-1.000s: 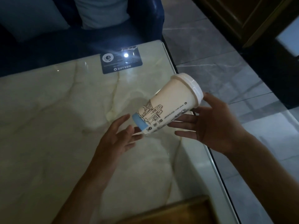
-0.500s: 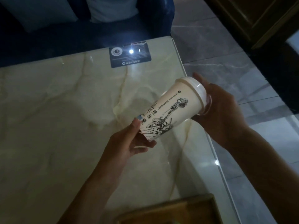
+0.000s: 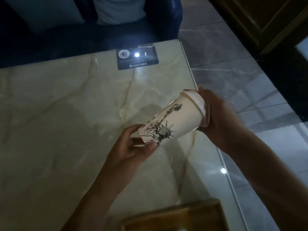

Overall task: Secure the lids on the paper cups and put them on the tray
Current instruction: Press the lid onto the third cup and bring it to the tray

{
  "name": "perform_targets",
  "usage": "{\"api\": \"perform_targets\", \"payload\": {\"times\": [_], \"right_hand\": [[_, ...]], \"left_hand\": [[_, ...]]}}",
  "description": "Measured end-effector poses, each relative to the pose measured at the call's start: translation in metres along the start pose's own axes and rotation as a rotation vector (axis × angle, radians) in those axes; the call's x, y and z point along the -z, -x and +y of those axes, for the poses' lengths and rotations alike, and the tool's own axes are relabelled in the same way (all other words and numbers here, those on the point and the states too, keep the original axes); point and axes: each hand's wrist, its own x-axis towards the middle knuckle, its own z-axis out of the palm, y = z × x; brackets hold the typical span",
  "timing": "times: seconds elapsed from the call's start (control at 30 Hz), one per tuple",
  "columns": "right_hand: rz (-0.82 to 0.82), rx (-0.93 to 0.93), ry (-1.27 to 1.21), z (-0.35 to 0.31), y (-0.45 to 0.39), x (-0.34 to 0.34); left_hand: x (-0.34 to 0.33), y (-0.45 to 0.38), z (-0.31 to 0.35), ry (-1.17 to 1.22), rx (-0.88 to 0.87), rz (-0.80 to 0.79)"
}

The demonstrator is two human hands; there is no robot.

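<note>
So the cup (image 3: 173,120) is up in the air over the marble bench (image 3: 58,122), tipped way over with its lid (image 3: 197,104) pointing right. Left hand (image 3: 133,147) has its grip wrapped round the cup's base, right hand (image 3: 218,119) is cupped over the lid end, fingers curled round the rim. Tray (image 3: 175,215) sits at the near edge, well apart from the cup. Dark card (image 3: 137,56) lies at the far edge.

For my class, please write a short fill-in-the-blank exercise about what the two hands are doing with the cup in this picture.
1. The left hand holds the paper cup at its ____ end.
2. The right hand covers the white ____ on the cup's top.
3. The cup is held tilted above the ____ table.
4. The wooden tray lies at the ____ edge of the picture.

Missing words: bottom; lid; marble; lower
</note>
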Motion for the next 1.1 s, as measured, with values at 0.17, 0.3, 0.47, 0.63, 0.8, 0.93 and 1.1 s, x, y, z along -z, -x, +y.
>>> {"api": "perform_targets", "payload": {"times": [0.17,0.3,0.47,0.63,0.8,0.93,1.1], "right_hand": [[-0.085,0.001,0.038,0.0,0.005,-0.002],[-0.069,-0.041,-0.088,-0.003,0.012,-0.006],[-0.054,-0.024,-0.123,-0.011,0.015,-0.015],[-0.058,-0.043,-0.095,-0.011,0.013,-0.017],[-0.036,-0.114,-0.01,-0.012,0.013,-0.018],[-0.09,-0.051,0.039,-0.013,0.017,-0.013],[-0.089,-0.056,-0.083,-0.015,0.017,-0.017]], "left_hand": [[0.003,0.006,-0.007,-0.063,-0.053,-0.003],[0.006,0.009,-0.003,-0.07,-0.061,-0.007],[0.003,0.012,0.0,-0.057,-0.037,-0.007],[0.001,0.016,-0.003,-0.069,-0.071,0.001],[0.002,0.019,-0.01,-0.065,-0.103,-0.002],[0.006,0.021,-0.008,-0.071,-0.082,-0.035],[0.007,0.02,-0.003,-0.01,-0.004,-0.007]]}}
